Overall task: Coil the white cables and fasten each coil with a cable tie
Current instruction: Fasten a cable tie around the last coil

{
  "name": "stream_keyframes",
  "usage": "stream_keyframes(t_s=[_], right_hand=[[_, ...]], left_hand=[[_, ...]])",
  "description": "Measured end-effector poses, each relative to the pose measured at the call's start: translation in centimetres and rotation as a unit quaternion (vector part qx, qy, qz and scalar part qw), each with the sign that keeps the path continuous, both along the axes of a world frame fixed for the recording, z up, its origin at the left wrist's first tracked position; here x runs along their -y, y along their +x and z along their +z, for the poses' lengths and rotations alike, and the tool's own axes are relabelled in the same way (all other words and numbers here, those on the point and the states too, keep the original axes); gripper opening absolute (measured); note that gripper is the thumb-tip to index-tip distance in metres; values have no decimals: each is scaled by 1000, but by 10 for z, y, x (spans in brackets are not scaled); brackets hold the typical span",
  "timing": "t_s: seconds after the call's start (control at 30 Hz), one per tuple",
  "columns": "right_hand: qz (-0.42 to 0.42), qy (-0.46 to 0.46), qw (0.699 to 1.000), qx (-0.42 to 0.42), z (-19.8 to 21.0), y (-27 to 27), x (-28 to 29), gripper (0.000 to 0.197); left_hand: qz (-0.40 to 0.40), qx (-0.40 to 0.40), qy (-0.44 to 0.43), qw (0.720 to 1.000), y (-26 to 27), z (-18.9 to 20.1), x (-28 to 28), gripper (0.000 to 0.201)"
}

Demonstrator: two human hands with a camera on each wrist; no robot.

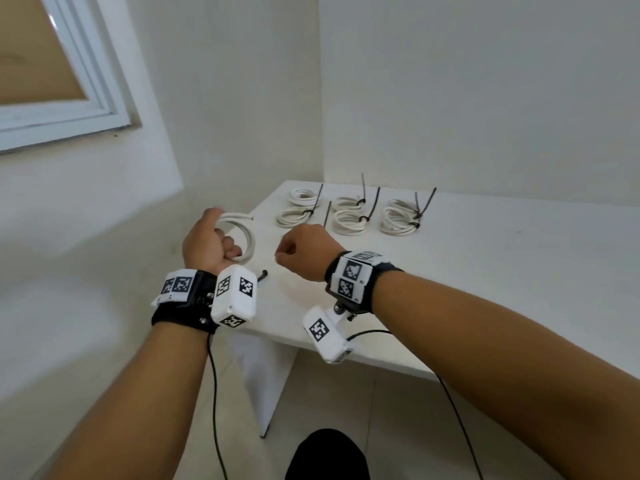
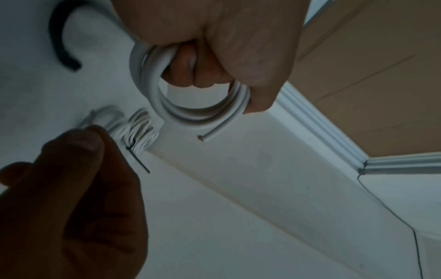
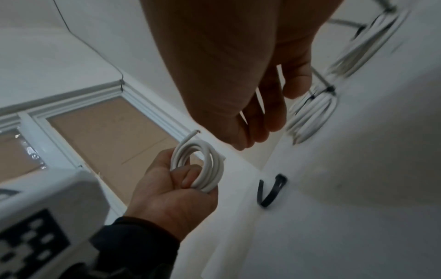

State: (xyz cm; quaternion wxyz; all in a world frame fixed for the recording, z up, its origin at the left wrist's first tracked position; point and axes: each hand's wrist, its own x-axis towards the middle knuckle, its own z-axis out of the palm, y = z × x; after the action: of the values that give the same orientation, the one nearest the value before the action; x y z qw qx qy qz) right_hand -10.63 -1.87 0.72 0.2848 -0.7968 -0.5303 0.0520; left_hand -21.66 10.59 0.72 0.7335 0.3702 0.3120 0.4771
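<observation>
Left hand (image 1: 207,242) clamps coil (image 1: 242,237) off table (image 1: 485,271) edge, 9 o'clock. Right hand (image 1: 304,251) loosely curled, empty. Tie (image 3: 270,190) on table. Cable looks stiff, springy, light; hold across all turns.

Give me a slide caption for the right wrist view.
Left hand grips an untied white cable coil; a loose black cable tie waits on the table.
</observation>
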Motion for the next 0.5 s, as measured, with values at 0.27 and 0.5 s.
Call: stream_keyframes(t_s=[0.27,0.5], right_hand=[[18,-122,991,52,-17,-38,-86,34],[11,-113,992,56,-24,-16,-79,15]], left_hand=[[59,-34,-27,997,-55,-20,-39,24],[41,-8,-27,999,-42,-21,-37,22]])
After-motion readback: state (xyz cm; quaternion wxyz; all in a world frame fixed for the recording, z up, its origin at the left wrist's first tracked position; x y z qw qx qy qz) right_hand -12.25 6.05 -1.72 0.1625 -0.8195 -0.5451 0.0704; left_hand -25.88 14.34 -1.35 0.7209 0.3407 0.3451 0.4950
